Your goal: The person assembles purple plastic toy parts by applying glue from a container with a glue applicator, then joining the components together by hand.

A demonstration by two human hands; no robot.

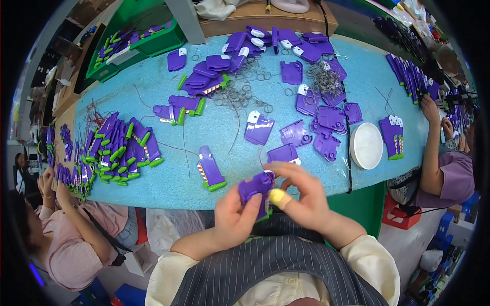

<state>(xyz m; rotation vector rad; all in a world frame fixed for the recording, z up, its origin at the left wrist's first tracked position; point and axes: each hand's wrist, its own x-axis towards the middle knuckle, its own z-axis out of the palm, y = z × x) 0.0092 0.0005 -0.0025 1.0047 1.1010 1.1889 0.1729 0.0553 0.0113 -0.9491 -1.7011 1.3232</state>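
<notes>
The left hand [235,215] covered part of the purple casing [254,186], which hid several of that hand's fingers. Whether the right hand [302,198] gripped the fine red wire [261,159] was too small to tell. Metal rings [323,79] overlapped too closely to count; the upper edge cut off a white round object [291,6].

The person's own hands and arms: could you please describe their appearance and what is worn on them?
The left hand and the right hand are ungloved. A yellow cover wraps the end of the right thumb. The forearms are bare up to loose cream sleeves, worn with a dark vest with pale pinstripes.
</notes>
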